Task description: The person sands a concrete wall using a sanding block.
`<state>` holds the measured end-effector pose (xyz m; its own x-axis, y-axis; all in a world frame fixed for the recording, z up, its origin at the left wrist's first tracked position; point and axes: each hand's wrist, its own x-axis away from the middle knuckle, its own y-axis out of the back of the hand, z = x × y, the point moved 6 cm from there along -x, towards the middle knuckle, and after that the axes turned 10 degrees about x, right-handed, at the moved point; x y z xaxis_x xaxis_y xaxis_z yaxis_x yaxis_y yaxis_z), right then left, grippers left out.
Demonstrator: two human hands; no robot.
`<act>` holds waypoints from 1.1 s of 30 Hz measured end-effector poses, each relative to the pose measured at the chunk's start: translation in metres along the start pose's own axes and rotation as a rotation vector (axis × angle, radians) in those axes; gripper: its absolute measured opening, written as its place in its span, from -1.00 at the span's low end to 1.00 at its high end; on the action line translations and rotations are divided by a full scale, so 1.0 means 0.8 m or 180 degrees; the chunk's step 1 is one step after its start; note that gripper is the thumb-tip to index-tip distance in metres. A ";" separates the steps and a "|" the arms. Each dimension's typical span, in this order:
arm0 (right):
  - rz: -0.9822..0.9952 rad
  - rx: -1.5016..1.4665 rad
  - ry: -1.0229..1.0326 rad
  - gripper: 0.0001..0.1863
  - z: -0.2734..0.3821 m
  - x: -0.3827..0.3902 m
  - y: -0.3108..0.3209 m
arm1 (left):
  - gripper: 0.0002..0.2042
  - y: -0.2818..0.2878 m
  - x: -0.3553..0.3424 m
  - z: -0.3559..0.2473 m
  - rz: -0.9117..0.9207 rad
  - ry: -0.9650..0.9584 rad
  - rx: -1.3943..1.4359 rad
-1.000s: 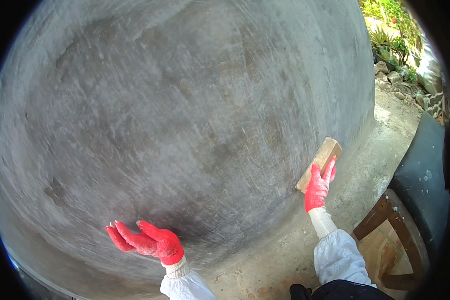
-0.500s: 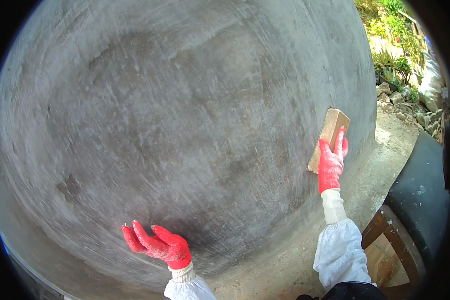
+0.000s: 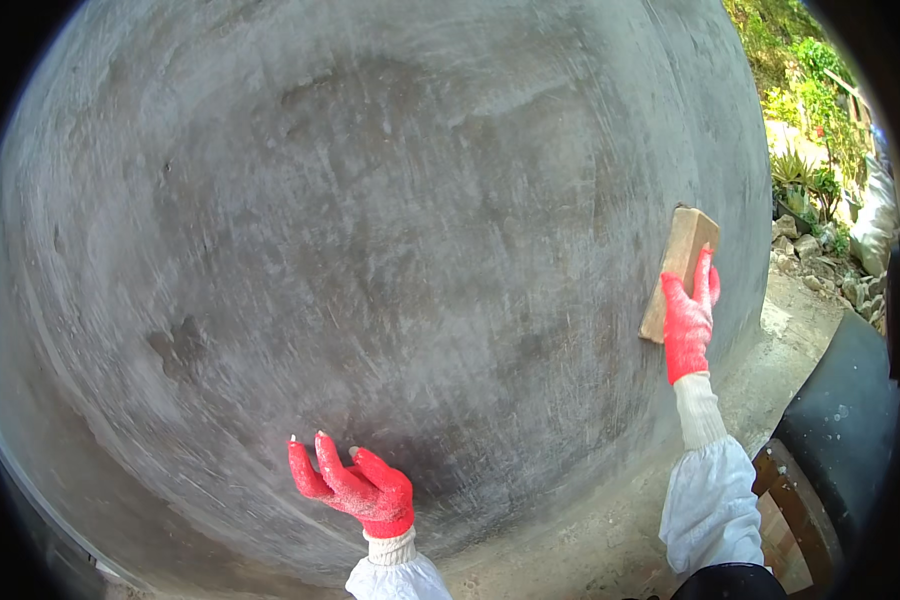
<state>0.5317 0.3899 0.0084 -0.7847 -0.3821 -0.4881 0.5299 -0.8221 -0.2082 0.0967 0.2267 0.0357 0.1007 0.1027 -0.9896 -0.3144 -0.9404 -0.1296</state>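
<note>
A grey plastered cement wall fills most of the view, with streaks, scratches and a darker patch on the left. Against its right part rests a light-brown wooden block, tilted, its long side running up and down. My right hand, in a red-coated glove, grips the block from the right, with fingers along its side. My left hand, gloved alike, is raised low in front of the wall. Its fingers are spread and hold nothing; whether it touches the wall I cannot tell.
A concrete ledge runs along the wall's foot. At lower right stand a dark sheet-like surface and a wooden frame. Beyond lie loose stones, green plants and a white sack.
The view has shifted, so the wall and both hands appear further right. My right hand still holds the block against the wall, and my left hand keeps its spread pose.
</note>
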 end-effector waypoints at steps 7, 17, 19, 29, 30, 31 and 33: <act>0.0923 0.0672 0.3231 -0.05 0.077 0.213 -0.023 | -0.53 0.005 0.005 0.013 -0.0032 -0.0055 -0.0032; 0.0074 0.0011 -0.0010 -0.09 -0.006 0.020 -0.013 | -0.53 0.002 0.003 0.007 0.0036 -0.0050 0.0210; -0.0099 0.0231 -0.0174 -0.14 -0.015 0.013 -0.004 | -0.53 -0.003 0.005 0.002 0.0042 -0.0042 0.0237; 0.0746 0.0748 0.3106 0.04 0.077 0.170 -0.023 | -0.53 0.010 -0.001 0.015 -0.0081 -0.0032 0.0040; 0.0452 0.0855 0.2385 0.06 0.058 0.128 -0.023 | -0.53 0.010 -0.002 0.013 -0.0041 -0.0075 0.0081; 0.0197 0.0816 0.1481 -0.02 0.021 0.075 -0.024 | -0.53 0.006 -0.001 0.008 0.0010 -0.0104 0.0152; -0.0027 0.0390 -0.0355 -0.13 -0.013 -0.018 -0.001 | -0.53 -0.004 0.000 -0.002 0.0012 -0.0042 0.0206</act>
<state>0.5461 0.4001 0.0068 -0.8234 -0.4139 -0.3882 0.4853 -0.8682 -0.1036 0.0987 0.2289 0.0359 0.0871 0.1038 -0.9908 -0.3751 -0.9179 -0.1291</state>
